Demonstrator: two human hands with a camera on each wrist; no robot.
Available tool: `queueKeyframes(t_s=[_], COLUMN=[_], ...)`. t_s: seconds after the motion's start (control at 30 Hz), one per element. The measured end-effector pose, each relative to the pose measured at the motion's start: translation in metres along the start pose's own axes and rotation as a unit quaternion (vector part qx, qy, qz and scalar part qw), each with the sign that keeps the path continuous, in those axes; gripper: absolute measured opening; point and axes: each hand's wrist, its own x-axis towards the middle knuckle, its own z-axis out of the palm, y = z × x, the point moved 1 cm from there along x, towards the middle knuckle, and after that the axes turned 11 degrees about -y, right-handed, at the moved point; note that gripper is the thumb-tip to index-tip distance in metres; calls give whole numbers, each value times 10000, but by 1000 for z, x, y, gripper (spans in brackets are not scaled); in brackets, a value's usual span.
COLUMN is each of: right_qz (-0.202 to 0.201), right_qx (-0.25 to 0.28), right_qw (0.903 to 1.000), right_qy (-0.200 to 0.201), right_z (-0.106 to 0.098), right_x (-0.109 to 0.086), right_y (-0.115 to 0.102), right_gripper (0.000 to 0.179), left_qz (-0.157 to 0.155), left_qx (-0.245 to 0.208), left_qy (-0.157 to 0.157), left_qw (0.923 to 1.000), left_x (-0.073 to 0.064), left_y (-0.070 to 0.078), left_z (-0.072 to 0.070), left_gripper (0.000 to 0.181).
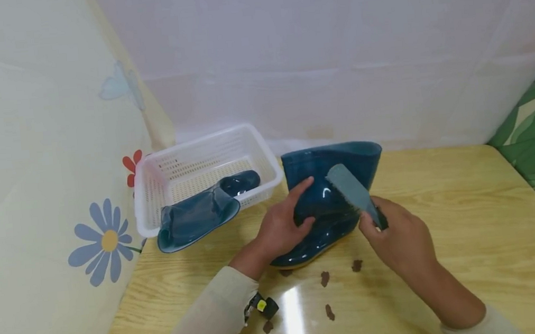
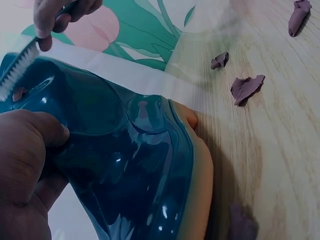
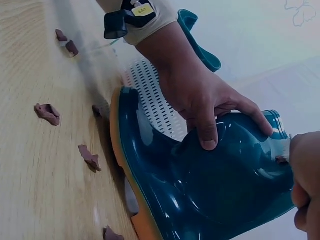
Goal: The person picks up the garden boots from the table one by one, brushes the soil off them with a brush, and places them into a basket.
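Note:
A glossy dark teal rain boot (image 1: 320, 199) with an orange-tan sole stands tilted on the wooden table. My left hand (image 1: 280, 229) grips it about the ankle and shaft, thumb and fingers spread over the front. A scrub brush (image 1: 349, 186) with pale bristles is held by its handle in my right hand (image 1: 400, 235). In the left wrist view the bristles lie against the shaft, beside a small brown scrap (image 2: 19, 93) stuck there. The right wrist view shows the boot (image 3: 220, 175) from its sole side, the brush mostly hidden behind the right hand (image 3: 307, 175).
A white perforated plastic basket (image 1: 203, 142) stands at the back left. Another teal boot (image 1: 200, 218) lies across its front rim, shaft opening outward. Several crumpled brown scraps (image 1: 325, 278) are scattered on the table (image 1: 467, 213) in front of the held boot. White sheeting hangs behind.

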Motion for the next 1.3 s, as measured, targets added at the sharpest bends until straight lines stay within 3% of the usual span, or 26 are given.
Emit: queueKeyframes(t_s=[0.3, 0.6, 0.8, 1.03, 1.3], right_qz=[10, 21, 115, -257, -76], right_qx=[-92, 83, -16, -159, -56], right_qw=[9997, 9999, 9998, 9995, 9999], right_qy=[-215, -119, -181, -83, -141], right_z=[7, 1, 0, 5, 5], right_x=[-10, -8, 0, -7, -15], right_y=[6, 0, 1, 7, 7], right_gripper=[26, 19, 25, 29, 25], left_qz=[-178, -62, -65, -219, -107], left_qx=[-56, -14, 35, -50, 46], left_qy=[-106, -71, -59, -120, -79], left_qw=[9998, 10000, 10000, 9997, 9999], left_x=[1, 1, 0, 0, 1], left_y=[1, 0, 0, 0, -1], left_z=[-1, -1, -1, -1, 0], left_gripper=[91, 90, 88, 90, 89])
